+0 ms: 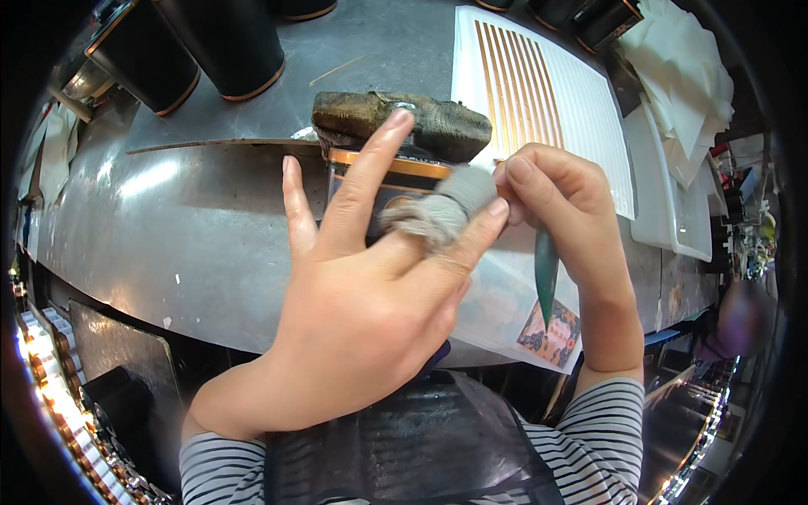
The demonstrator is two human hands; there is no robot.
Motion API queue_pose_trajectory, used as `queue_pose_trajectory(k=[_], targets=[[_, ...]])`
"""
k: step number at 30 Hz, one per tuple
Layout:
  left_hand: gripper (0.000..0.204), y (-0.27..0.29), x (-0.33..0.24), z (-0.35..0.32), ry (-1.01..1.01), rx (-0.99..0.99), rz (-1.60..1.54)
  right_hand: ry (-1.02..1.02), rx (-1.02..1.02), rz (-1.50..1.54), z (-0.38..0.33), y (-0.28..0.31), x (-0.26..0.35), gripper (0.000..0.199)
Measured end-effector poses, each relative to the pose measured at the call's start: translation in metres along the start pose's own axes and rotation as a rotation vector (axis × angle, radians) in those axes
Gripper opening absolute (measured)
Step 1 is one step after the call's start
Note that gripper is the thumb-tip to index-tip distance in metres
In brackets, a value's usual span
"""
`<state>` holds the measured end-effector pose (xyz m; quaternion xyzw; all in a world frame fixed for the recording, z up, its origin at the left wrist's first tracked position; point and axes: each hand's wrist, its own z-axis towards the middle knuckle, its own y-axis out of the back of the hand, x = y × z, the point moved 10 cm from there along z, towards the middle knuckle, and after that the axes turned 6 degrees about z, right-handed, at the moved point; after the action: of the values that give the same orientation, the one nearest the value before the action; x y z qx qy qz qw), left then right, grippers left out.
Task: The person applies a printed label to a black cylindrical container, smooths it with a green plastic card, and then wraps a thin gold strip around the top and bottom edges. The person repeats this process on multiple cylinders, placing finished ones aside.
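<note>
My left hand (362, 295) is spread over a black container (421, 167) with a copper band. One stretched finger reaches onto a rough, dark wooden block (459, 130) behind it. Grey cloth (446, 202), blurred by motion, wraps another finger; the thumb is mostly hidden. One left fingertip meets the pinched fingers of my right hand (568, 198). That hand is closed round a green, tapered, pointed tool (546, 278), its tip pointing down toward me. Whether anything lies between the pinched fingertips cannot be made out.
A white sheet with copper strips (518, 84) lies at the back right, beside a white tray (673, 210) with paper. Black containers (223, 46) with copper rims stand at the back left. A thin strip (337, 71) and a clear sheet with a printed picture (551, 335) rest on the metal table.
</note>
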<state>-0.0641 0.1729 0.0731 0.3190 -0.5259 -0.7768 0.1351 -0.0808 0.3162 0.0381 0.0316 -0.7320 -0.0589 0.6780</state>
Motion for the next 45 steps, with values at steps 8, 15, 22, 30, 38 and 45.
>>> queue_pose_trajectory(k=[8, 15, 22, 30, 38, 45], targets=[[0.106, -0.037, 0.065, -0.034, 0.403, -0.213, -1.006, 0.085, 0.065, -0.086, 0.001, -0.018, 0.022, 0.016], [0.063, 0.001, 0.012, -0.013, 0.110, -0.032, 0.102, 0.015, -0.002, -0.026, 0.000, 0.000, -0.001, 0.019], [0.093, 0.003, 0.016, -0.015, 0.095, -0.139, -0.265, 0.072, -0.047, -0.063, -0.001, 0.004, 0.004, 0.019], [0.079, -0.012, 0.051, -0.030, 0.197, -0.194, -0.459, 0.129, -0.008, -0.092, 0.000, -0.006, 0.021, 0.016], [0.054, 0.002, -0.003, -0.002, -0.031, -0.075, 0.197, -0.010, -0.013, 0.025, -0.001, 0.006, 0.002, 0.021], [0.106, -0.035, 0.055, -0.027, 0.377, -0.144, -0.948, 0.168, -0.017, -0.099, 0.002, -0.014, 0.024, 0.017]])
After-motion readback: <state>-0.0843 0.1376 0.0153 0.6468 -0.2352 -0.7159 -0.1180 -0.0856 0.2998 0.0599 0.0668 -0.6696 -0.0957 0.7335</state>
